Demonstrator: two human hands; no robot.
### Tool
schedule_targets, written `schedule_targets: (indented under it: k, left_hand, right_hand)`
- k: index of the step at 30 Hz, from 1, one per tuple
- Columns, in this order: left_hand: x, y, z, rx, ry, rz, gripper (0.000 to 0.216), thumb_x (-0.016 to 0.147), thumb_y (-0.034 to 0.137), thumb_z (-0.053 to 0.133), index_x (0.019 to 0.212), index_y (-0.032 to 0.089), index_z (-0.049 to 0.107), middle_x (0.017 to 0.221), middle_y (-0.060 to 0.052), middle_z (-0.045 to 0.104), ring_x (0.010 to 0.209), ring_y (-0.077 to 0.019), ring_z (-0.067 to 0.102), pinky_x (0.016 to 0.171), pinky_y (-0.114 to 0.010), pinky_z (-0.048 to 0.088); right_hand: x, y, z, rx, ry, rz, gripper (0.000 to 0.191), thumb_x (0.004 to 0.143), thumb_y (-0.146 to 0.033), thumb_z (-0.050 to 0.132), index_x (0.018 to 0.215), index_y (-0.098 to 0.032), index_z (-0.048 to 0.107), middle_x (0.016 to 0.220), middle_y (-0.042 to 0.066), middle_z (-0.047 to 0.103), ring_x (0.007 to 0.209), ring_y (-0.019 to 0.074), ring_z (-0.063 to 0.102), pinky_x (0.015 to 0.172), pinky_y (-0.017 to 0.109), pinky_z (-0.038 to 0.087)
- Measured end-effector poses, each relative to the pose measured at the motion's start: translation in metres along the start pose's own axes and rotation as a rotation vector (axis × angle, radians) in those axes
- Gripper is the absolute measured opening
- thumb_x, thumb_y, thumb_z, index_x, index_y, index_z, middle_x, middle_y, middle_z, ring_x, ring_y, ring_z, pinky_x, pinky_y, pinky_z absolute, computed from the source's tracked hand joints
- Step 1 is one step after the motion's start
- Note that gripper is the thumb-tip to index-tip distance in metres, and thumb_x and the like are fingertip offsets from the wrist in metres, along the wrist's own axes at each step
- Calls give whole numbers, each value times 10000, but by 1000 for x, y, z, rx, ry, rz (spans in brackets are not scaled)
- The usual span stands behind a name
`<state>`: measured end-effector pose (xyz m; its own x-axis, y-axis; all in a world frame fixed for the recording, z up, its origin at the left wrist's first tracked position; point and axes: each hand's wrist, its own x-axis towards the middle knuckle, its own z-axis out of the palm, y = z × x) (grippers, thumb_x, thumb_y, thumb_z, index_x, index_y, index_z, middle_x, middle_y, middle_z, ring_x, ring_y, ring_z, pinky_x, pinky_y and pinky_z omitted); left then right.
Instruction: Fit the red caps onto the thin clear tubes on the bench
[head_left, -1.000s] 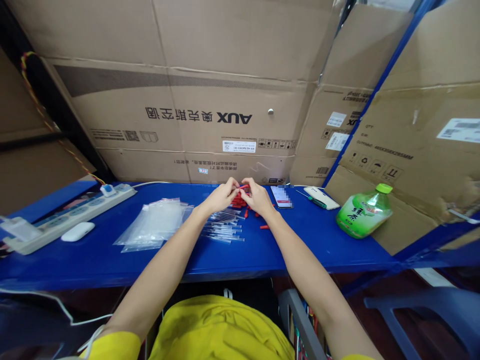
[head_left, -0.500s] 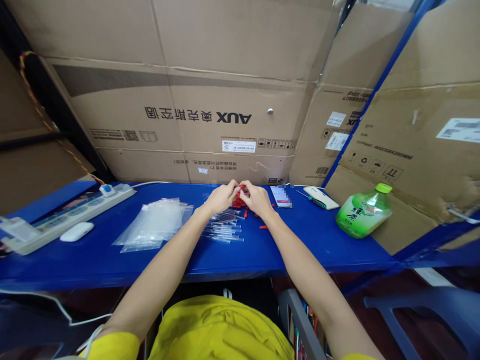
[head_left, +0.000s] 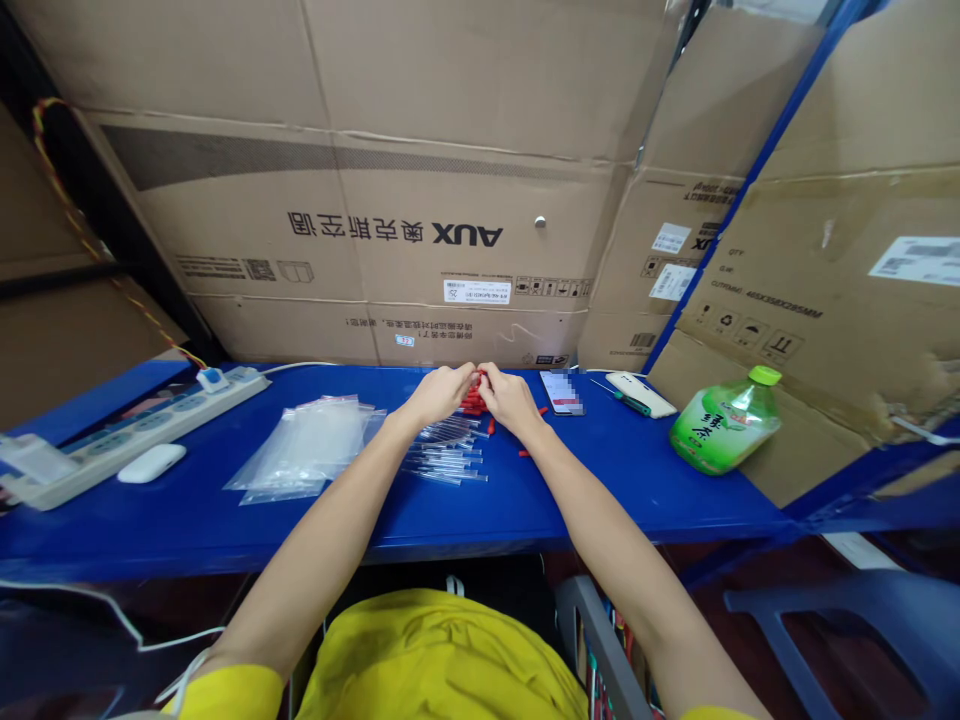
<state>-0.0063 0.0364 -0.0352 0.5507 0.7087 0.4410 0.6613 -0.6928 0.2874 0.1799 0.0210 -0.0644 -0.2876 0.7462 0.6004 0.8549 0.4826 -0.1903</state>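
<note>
My left hand (head_left: 441, 392) and my right hand (head_left: 510, 396) meet over a pile of small red bulb-shaped pieces (head_left: 472, 404) near the back of the blue table. The fingers of both are pinched, the tips almost touching. A bit of red shows at my right fingertips, seemingly one of these pieces. Whatever my left fingers hold is hidden. Thin clear plastic tubes (head_left: 448, 462) lie in a loose bundle just in front of the pile, beside my left wrist. A few red pieces (head_left: 523, 453) lie apart, close to my right wrist.
Clear zip bags (head_left: 319, 445) are stacked at the left, near a white earbud case (head_left: 152, 463) and a power strip (head_left: 142, 435). On the right are a phone (head_left: 561, 392), a green screwdriver (head_left: 631, 402), a white phone-shaped item (head_left: 651, 393) and a green tea bottle (head_left: 726, 425). Cardboard (head_left: 420, 150) walls the back.
Both hands stay over the red pile with only small finger movements. The right fingers have drawn slightly closer together around the red bit. The tubes and bags lie as before.
</note>
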Motion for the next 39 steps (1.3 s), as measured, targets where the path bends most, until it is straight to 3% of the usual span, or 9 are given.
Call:
schedule_targets:
  k: [6,17,22,27,33,39]
  left_hand:
    - [1,-1,-1,1,-51,13,317,1096,375,350,919,222,564,699,-43,623,596,-199,569,611,-305,297]
    - [2,7,-7,-90,-78,21,367,1106,380,312,865,213,532,670,-19,603,602,-173,569,627,-282,347]
    - [-1,4,-6,-11,-32,-37,318,1100,403,354,1017,223,603,801,-40,700,718,-203,654,637,-284,347]
    - [-3,5,-6,38,17,-64,232,1068,402,449,1087,240,614,920,-50,759,840,-226,708,667,-280,391]
    - [-4,7,-4,69,-63,-77,217,1064,378,439,1150,226,568,964,-74,761,891,-252,723,704,-301,444]
    - [-3,3,0,145,-158,-62,383,1113,388,270,1066,224,613,995,-102,749,919,-266,720,728,-316,439]
  right_hand:
    - [1,4,3,20,48,-27,260,1029,-231,422,1181,-186,628,875,72,770,745,206,709,690,262,411]
    - [2,8,3,94,88,-53,231,1014,-206,424,1122,-195,628,859,67,742,756,211,692,707,272,431]
    - [0,8,-4,213,73,-51,245,1038,-292,475,1223,-219,619,918,53,757,789,199,701,735,266,467]
    - [0,9,-2,296,113,14,378,1001,-334,555,1365,-231,573,883,25,751,737,195,694,718,267,488]
    - [1,11,-1,284,113,-31,192,979,-341,575,1085,-231,691,949,54,737,781,192,659,778,283,490]
    - [2,11,-1,247,114,-40,137,934,-280,582,1009,-214,676,876,39,709,712,178,611,738,281,457]
